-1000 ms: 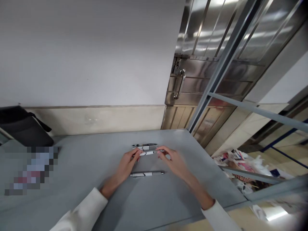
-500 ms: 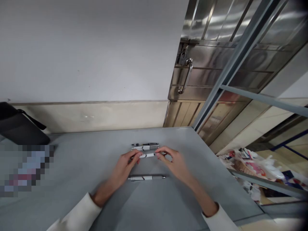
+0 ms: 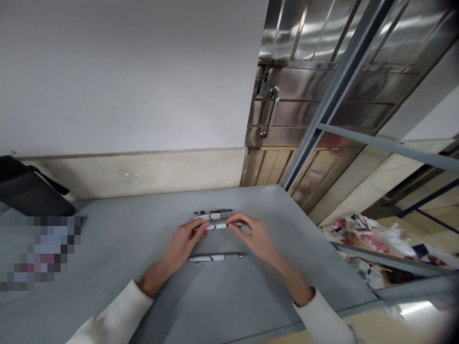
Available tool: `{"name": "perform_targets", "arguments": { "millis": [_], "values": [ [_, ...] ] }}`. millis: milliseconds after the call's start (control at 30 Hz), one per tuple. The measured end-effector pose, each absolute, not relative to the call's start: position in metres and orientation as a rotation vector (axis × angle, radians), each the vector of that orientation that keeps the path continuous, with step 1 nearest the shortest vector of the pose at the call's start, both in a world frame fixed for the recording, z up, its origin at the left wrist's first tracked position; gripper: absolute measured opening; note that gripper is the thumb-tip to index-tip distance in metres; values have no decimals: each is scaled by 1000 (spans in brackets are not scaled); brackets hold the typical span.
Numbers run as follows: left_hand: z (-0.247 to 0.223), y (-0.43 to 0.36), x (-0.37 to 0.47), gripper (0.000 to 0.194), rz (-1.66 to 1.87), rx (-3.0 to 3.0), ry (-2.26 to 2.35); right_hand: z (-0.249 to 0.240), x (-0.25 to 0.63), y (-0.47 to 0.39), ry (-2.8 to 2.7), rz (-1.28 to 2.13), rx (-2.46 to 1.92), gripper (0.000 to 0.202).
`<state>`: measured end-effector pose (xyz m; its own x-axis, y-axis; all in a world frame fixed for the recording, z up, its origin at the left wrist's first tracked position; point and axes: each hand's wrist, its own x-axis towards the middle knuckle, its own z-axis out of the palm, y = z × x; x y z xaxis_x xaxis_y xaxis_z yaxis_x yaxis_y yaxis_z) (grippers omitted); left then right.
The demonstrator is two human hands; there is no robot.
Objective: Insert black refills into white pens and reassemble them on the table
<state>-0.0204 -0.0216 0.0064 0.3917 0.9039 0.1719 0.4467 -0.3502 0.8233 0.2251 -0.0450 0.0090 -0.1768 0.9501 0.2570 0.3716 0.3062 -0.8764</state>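
Between my two hands is a white and grey pen, lying crosswise. The fingers of my left hand pinch its left end, and those of my right hand pinch its right end. Just beyond it, close together, are another white-barrelled pen and a dark and clear pen, both roughly parallel to the held one. Nearer to me, a separate white and grey pen lies on the grey table. My fingertips cover both ends of the held pen.
A black pouch with a strap stands at the table's far left, with a blurred-out patch in front of it. A wall backs the table. To the right are a metal post, a steel door and a heap of bags.
The whole view has shifted slightly, moving the door and post leftward in the picture. Both hands keep their pinch on the pen, close to the pens beyond it.
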Motion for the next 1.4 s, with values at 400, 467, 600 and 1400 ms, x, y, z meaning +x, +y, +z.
{"name": "perform_targets", "arguments": {
  "millis": [400,467,600,1400],
  "values": [
    [5,-20,-21,40,849,1962,1141,9,223,-48,-1765,858,-1148,10],
    [5,-20,-22,39,848,1955,1121,9,223,-48,-1767,854,-1150,11],
    [4,-21,-22,39,826,1943,1105,9,224,-48,-1756,840,-1158,11],
    [8,-22,-22,42,846,1967,1159,4,221,-48,-1660,926,-1216,17]
  ]
}}
